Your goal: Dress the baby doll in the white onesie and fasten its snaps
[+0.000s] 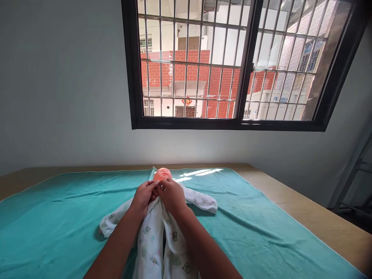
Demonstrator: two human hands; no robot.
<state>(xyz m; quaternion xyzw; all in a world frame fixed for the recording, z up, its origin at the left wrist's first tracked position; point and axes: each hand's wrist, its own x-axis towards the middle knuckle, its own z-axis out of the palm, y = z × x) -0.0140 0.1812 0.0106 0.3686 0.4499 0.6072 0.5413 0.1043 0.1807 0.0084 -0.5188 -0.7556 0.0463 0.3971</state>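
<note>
A baby doll [163, 173] lies on its back on a turquoise blanket [72, 209], its head toward the wall. It wears a white printed onesie [149, 232] with the sleeves spread to both sides. Just below the doll's chin, my left hand [144, 195] pinches the onesie's neck edge. My right hand [173, 195] meets it there, fingers closed on the same edge. The fingertips nearly touch, and any fastener between them is too small to make out. Below my hands the front of the onesie shows a dark lengthwise gap. My forearms cover parts of the garment.
The blanket covers most of a wooden table [290, 193], whose bare surface shows at the right and back. A wall with a barred window [192, 69] rises behind it. A metal frame [354, 174] stands at the far right.
</note>
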